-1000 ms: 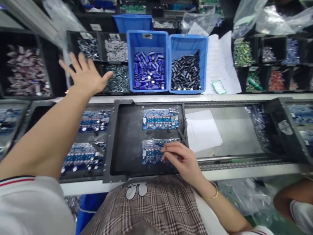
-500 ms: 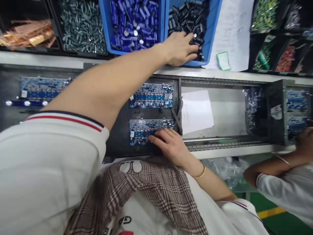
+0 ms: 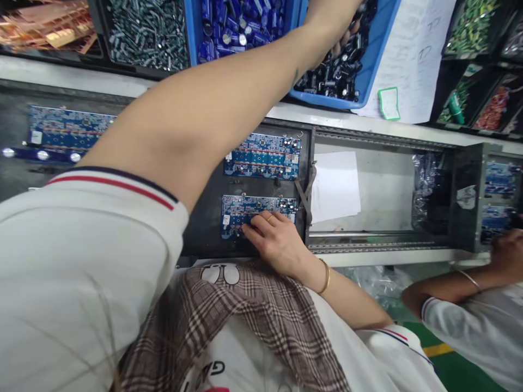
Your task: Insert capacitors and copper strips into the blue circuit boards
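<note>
My left hand [image 3: 333,27] is partly out of view at the top edge, over black cylindrical capacitors [image 3: 337,76] in a blue bin [image 3: 378,54]. Its curled fingertips show among them; whether they grip any is hidden. On the lower blue circuit board [image 3: 261,204], my right hand [image 3: 255,226] rests with thumb and fingers apart, a ring on one finger. Nothing held shows in it. A second blue board [image 3: 263,155] lies just above, on the same dark tray [image 3: 206,228].
Blue capacitors [image 3: 245,27], green-grey parts [image 3: 147,35] and copper strips [image 3: 51,27] fill bins along the top. My left forearm crosses above another board [image 3: 69,128]. Papers [image 3: 335,185] lie right of the tray. Another person's hand [image 3: 506,253] is at far right.
My left hand has moved up and right, deeper over the black capacitors, with its fingers now curled. My right hand has shifted slightly left on the board. The camera view has shifted too.
</note>
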A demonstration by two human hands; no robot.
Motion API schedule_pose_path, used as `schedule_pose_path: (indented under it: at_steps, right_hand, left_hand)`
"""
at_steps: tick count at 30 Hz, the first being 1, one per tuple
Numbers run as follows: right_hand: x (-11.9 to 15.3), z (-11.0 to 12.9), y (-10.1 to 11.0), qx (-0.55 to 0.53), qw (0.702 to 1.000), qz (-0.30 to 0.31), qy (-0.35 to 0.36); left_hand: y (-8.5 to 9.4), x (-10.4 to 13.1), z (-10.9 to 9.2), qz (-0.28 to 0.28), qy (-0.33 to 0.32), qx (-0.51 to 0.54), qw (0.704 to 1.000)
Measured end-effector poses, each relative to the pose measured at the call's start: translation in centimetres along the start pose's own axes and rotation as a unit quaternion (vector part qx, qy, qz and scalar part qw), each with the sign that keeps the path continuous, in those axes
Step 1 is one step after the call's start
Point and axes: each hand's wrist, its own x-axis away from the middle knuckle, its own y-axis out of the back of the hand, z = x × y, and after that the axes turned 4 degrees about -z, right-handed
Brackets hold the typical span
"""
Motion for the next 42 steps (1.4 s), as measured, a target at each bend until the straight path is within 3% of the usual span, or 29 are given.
schedule_pose_path:
  at_steps: [3, 6, 7, 9, 11, 13, 16, 18, 20, 23, 25, 28, 32, 42]
  right_hand:
    - [-0.2, 0.2, 0.8, 0.012, 0.999, 0.034, -0.002]
    - [0.2, -0.2, 2.0, -0.021, 0.999, 0.034, -0.015]
    - [0.5, -0.6, 2.5, -0.054, 0.998, 0.005, -0.037]
    - [0.8, -1.4, 3.6, -0.138, 0.977, -0.103, -0.124]
    - [0.8, -1.9, 4.6, -0.220, 0.928, -0.208, -0.217]
    - [0.4, -2.2, 5.2, -0.305, 0.888, -0.232, -0.255]
    - [-0.4, -2.6, 5.4, -0.406, 0.855, -0.196, -0.257]
    - [-0.7, -3.6, 5.4, -0.404, 0.854, -0.193, -0.266]
    - [-0.9, -5.3, 5.4, -0.351, 0.876, -0.194, -0.269]
    - [-1.3, -8.3, 5.4, -0.248, 0.912, -0.193, -0.264]
    - [-1.8, -9.8, 5.1, -0.206, 0.925, -0.183, -0.260]
    - [-2.4, -10.7, 4.6, -0.175, 0.942, -0.156, -0.241]
    - [-3.0, -11.0, 3.8, -0.139, 0.961, -0.133, -0.201]
    - [-3.5, -11.4, 3.7, -0.032, 0.976, -0.092, -0.193]
  left_hand:
    - [1.0, 5.0, 1.4, 0.049, -0.055, -0.015, 0.997]
    - [4.1, 12.3, 4.8, 0.065, 0.035, 0.030, 0.997]
    - [5.4, 14.7, 6.1, 0.027, 0.065, 0.028, 0.997]
    - [7.7, 18.8, 8.7, 0.006, 0.090, 0.012, 0.996]
    - [9.4, 21.6, 10.7, 0.001, 0.124, 0.002, 0.992]
    - [10.0, 23.4, 11.9, 0.011, 0.132, -0.012, 0.991]
    - [9.5, 24.7, 12.4, 0.032, 0.131, -0.034, 0.990]
    - [8.9, 25.2, 12.4, 0.014, 0.142, -0.012, 0.990]
    - [8.5, 25.7, 12.7, -0.044, 0.170, 0.053, 0.983]
    - [8.5, 26.4, 14.1, -0.125, 0.247, 0.153, 0.949]
    - [8.8, 26.7, 15.4, -0.126, 0.310, 0.185, 0.924]
    - [9.2, 26.7, 16.6, -0.082, 0.365, 0.187, 0.908]
    - [9.0, 26.4, 16.5, -0.050, 0.344, 0.157, 0.924]
    - [8.3, 23.3, 13.1, -0.087, 0.190, 0.119, 0.971]
